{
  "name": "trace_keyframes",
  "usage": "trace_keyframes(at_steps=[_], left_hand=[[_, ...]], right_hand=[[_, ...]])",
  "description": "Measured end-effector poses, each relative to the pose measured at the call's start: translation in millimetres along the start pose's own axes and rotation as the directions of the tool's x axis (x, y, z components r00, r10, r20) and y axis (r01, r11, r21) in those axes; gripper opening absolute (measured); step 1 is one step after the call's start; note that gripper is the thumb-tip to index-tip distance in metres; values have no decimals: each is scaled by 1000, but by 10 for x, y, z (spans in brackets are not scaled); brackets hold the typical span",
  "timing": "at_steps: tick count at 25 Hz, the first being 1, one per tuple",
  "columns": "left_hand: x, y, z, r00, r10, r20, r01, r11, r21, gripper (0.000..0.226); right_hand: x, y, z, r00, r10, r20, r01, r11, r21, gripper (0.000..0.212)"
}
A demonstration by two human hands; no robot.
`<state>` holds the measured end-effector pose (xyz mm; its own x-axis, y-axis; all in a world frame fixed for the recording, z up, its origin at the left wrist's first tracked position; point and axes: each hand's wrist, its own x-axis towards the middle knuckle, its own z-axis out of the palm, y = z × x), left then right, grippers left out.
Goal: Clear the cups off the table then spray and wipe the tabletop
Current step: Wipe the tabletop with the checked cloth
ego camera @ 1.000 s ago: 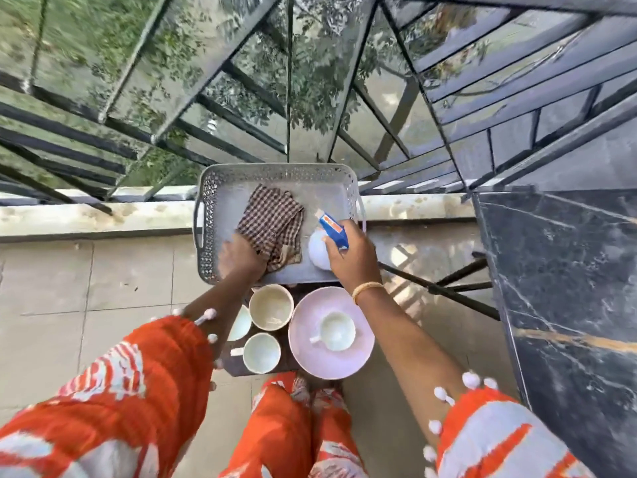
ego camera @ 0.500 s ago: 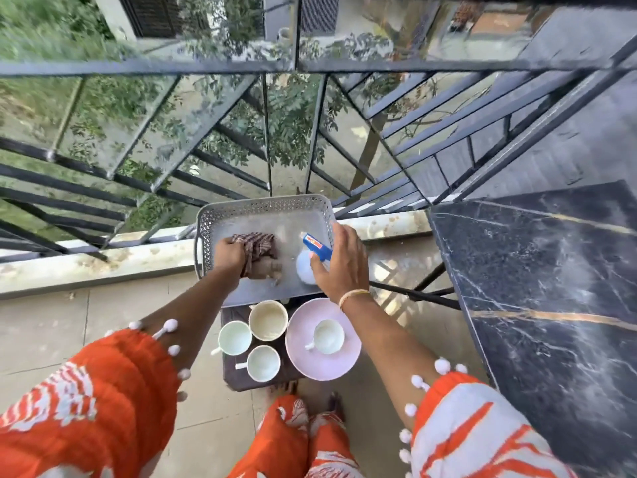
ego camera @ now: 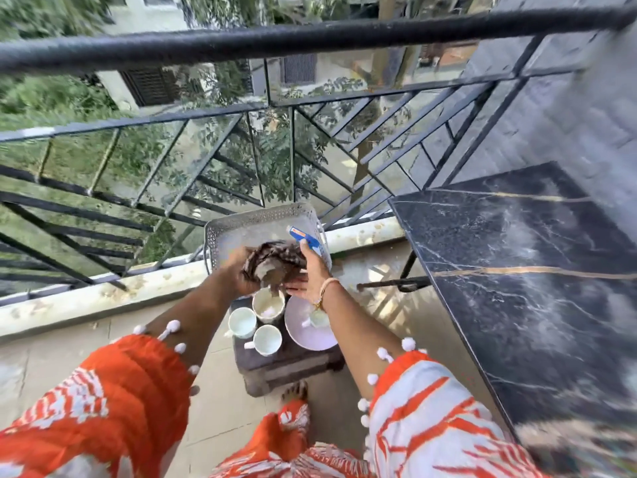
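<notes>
My left hand (ego camera: pixel 236 272) grips a bunched brown checkered cloth (ego camera: pixel 279 255) just above the near edge of a grey perforated tray (ego camera: pixel 241 224). Beside it, my right hand (ego camera: pixel 312 270) holds a spray bottle with a blue trigger head (ego camera: pixel 307 239); its body is mostly hidden behind the cloth. Below the hands, several cups stand on a small dark table (ego camera: pixel 289 365): a cream cup (ego camera: pixel 269 303), two white cups (ego camera: pixel 242 322) (ego camera: pixel 268 339), and one cup (ego camera: pixel 319 319) on a pink plate (ego camera: pixel 310 338). The picture is motion-blurred.
A black marble tabletop (ego camera: pixel 517 288) on dark metal legs fills the right side. A black metal railing (ego camera: pixel 293 39) and a low white ledge (ego camera: pixel 103 298) run behind the tray. Beige floor tiles lie to the left, and my foot (ego camera: pixel 293 395) is by the small table.
Both hands lifted the cloth and the spray bottle off the tray and brought them together over the cups. The view rose and pulled back from the table.
</notes>
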<state>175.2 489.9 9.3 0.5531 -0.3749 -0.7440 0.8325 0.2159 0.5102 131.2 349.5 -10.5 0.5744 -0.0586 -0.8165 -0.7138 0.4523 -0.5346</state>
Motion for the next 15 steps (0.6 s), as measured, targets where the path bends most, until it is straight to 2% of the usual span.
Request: trace_keyframes(at_steps=[3,4,6,8,11,12,15], left_hand=[[-349,-375,159,991,-103,83,67,931,358,19],[-469,-537,223,977,-174,124,105,898,428,19],[-521,-792,279,913,-362,190,221,828,515,37],[-554,-1072,449,884,-438,166,252,744,619,20],[-582,-1368,773,907,-413,78,229,641,733,19],[-589,-1457,900,927,-371,53,212,636,743,20],[-519,-1683,1333,965,-256,48,141,666,732,19]], right_hand=[[-125,257,-205,997,-79,-17,80,995,62,50],[-143,366,-318,991,-115,-67,119,991,63,49],[-153,555,-617,969,-173,-179,195,974,114,56],[-351,709,-1007,943,-208,-259,251,957,144,55],[-766,782,-1549,910,-245,-335,315,933,173,17],[-951,761,-1714,898,-264,-352,335,928,161,13],[-1298,680,-2256,887,-274,-371,361,914,187,18]])
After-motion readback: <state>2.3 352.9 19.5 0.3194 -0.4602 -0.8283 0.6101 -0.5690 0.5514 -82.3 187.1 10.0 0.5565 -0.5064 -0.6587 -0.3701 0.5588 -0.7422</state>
